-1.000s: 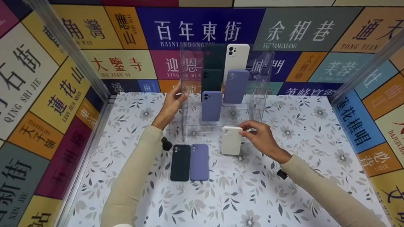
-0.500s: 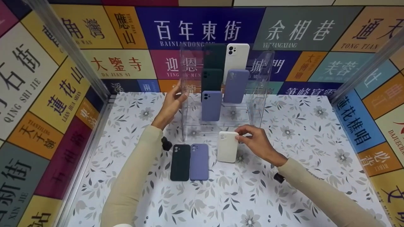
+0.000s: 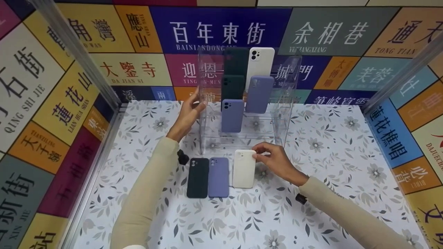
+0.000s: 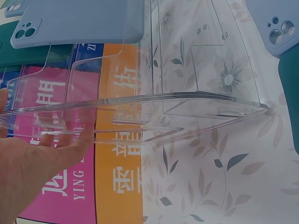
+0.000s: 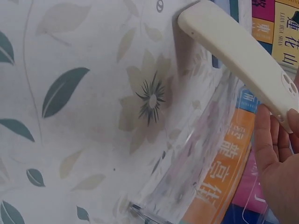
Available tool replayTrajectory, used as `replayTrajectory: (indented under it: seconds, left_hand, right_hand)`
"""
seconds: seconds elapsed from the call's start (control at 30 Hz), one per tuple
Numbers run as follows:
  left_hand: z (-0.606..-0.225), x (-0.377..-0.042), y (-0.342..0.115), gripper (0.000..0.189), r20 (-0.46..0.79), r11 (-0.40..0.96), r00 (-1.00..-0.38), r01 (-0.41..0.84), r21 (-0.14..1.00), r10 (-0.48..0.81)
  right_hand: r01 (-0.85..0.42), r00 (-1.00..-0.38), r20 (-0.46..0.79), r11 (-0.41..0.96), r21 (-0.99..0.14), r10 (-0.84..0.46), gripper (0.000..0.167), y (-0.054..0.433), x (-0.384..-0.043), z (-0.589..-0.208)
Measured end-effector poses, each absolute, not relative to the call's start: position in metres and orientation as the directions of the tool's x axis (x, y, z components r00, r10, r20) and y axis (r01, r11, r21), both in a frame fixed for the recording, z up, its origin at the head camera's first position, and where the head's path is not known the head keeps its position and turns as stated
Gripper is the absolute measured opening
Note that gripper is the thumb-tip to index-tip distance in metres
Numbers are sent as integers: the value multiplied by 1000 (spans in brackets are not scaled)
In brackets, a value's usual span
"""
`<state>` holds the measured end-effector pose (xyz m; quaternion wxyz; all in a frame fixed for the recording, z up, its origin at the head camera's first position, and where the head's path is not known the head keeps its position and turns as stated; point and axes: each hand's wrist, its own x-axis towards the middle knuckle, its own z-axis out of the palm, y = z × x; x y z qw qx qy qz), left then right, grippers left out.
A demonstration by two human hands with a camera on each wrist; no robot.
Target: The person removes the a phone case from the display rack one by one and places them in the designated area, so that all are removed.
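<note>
White phone case (image 3: 244, 169): is sloping above the counter (image 3: 318, 221), top end raised, just right of the purple phone case (image 3: 218, 177); whether its lower end is touching, I cannot tell.
Right hand (image 3: 277, 160): is pinching that white case at its upper right corner, fingers clamped on it.
Left hand (image 3: 187, 114): is gripping the left side panel of the clear stand (image 3: 204, 121), fingers clamped on the panel.
Cases on the counter: the purple one is lying flat, edge against the dark phone case (image 3: 197, 177) on its left.
Stand's tiers: top is holding a dark green case (image 3: 236, 60) and another white case (image 3: 264, 64); middle, a second green and a second purple; lowest, a third purple at left.
</note>
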<state>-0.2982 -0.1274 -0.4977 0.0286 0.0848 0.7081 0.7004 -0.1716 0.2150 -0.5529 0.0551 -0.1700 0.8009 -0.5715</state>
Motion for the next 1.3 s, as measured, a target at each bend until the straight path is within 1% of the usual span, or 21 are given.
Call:
replayTrajectory:
  seconds: [0.27, 0.7, 1.03, 1.3]
  left_hand:
    - [-499, -299, -128, 73, 71, -7, -983, 70, 997, 171]
    - [-497, -297, -127, 74, 66, 2, -985, 67, 998, 162]
    - [-499, -298, -128, 72, 69, -7, -984, 69, 998, 165]
    - [-499, -299, -128, 72, 77, -5, -984, 77, 997, 163]
  right_hand:
    - [-213, -945, 102, 348, -913, -312, 20, 209, -170, -568]
    - [-204, -958, 112, 357, -912, -263, 19, 198, -174, -595]
    - [-91, -971, 7, 343, -935, -240, 20, 195, -176, -613]
    - [-45, -969, -38, 324, -945, -246, 20, 190, -175, -621]
